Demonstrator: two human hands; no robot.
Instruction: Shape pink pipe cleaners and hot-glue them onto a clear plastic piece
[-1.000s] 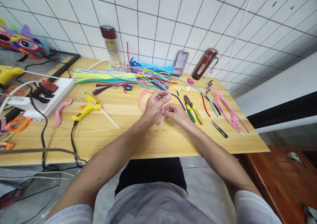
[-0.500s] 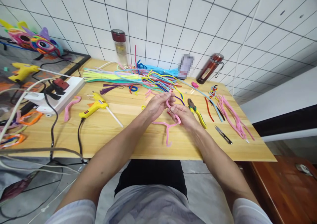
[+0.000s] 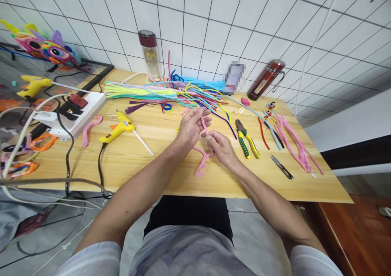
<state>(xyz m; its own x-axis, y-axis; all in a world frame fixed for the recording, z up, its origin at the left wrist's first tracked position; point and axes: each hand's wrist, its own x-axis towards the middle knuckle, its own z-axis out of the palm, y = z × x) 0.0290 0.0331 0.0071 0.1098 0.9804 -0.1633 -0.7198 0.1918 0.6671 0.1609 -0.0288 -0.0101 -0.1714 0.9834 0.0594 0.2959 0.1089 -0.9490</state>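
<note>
Bent pink pipe cleaner (image 3: 201,165) at frame centre, looped lower end below the hands; can't tell if it touches the table (image 3: 171,178). Snips (image 3: 281,167) lower right of centre. Right hand (image 3: 222,146): thumb and forefinger pinched closed on the strand. Left hand (image 3: 190,128), just above-left: thumb and fingers closed on its upper part. Pliers (image 3: 243,145) right of hands, yellow glue gun (image 3: 118,130) left. Multicoloured pipe cleaner bundle (image 3: 142,92) upper centre; clear bottle (image 3: 151,60) and red-brown flask (image 3: 265,80) behind.
</note>
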